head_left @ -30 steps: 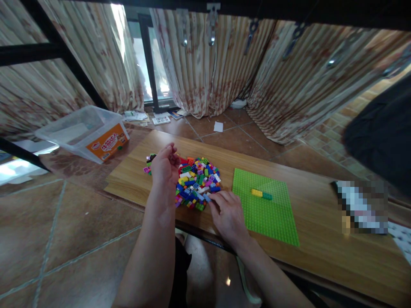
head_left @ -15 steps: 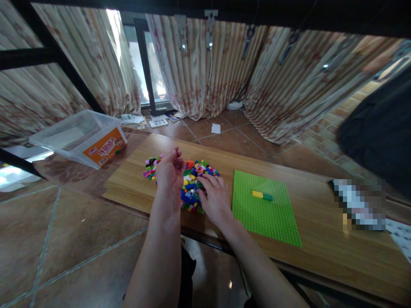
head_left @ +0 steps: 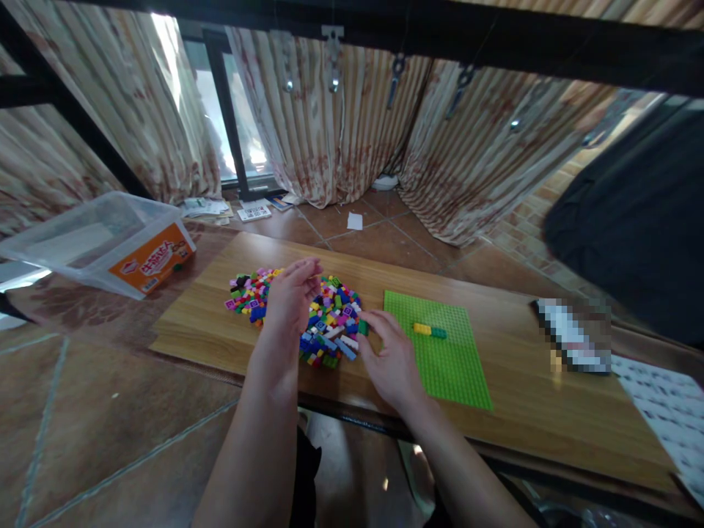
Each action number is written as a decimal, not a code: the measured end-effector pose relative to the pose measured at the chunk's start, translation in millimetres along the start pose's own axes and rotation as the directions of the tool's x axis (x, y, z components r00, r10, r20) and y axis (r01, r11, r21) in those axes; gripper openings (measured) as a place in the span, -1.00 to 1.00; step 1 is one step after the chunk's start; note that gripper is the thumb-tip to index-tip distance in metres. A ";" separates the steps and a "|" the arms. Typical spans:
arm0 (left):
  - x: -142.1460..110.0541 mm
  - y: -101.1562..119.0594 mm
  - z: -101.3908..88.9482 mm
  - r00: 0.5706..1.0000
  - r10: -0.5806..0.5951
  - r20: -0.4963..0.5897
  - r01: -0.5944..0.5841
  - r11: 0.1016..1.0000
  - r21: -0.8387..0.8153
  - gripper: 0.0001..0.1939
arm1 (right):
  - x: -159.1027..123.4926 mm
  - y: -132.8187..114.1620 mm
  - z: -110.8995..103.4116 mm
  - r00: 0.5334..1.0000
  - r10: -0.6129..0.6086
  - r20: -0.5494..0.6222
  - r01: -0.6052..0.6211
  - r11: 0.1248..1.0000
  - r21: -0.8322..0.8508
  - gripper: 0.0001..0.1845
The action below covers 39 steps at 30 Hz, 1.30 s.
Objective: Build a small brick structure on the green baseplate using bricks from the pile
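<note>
A heap of mixed toy bricks (head_left: 330,326) lies on the wooden table. Over its middle hovers my left hand (head_left: 292,293), palm turned inward, its fingers loosely curled and apart with nothing visible in them. At the heap's right edge, my right hand (head_left: 391,356) pinches a dark green brick (head_left: 363,327) between thumb and fingers. Right of that hand is a light green baseplate (head_left: 454,370). On the plate, a yellow brick (head_left: 422,329) and a green brick (head_left: 438,333) sit end to end.
A clear plastic bin (head_left: 99,246) with an orange label stands left of the wooden tabletop (head_left: 198,323). Toward the right end lie a pixelated object (head_left: 575,337) and a white patterned sheet (head_left: 663,403). Striped curtains (head_left: 352,132) hang beyond the table.
My right hand has come out of the heap toward the baseplate, now with a dark green brick in its fingers. The left hand stays over the heap. The view has shifted slightly right.
</note>
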State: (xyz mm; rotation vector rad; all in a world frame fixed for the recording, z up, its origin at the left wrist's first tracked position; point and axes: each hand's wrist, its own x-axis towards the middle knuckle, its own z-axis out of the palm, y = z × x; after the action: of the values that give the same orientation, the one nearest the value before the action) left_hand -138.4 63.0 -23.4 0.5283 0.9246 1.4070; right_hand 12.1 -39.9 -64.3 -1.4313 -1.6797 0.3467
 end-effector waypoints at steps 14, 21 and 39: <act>-24.9 -87.4 52.9 0.854 -0.157 0.497 -0.169 0.819 0.549 -0.92 | -9.4 67.0 -73.6 0.976 0.197 -0.089 -0.204 0.976 -0.077 -0.67; -24.8 -104.0 59.0 0.832 -0.134 0.538 -0.307 0.696 0.649 -0.87 | -2.1 78.2 -81.9 0.994 0.095 -0.050 -0.104 0.969 -0.224 -0.68; -26.8 -115.0 61.0 0.788 -0.109 0.605 -0.538 0.354 0.765 -0.79 | -3.4 99.3 -87.5 0.988 0.140 0.068 -0.108 0.929 -0.353 -0.58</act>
State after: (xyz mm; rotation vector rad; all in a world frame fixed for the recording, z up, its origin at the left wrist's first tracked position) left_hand -18.9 33.9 -73.8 1.9409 1.0937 0.6876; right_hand 143.0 -41.1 -84.3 -1.8124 -1.7926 0.1908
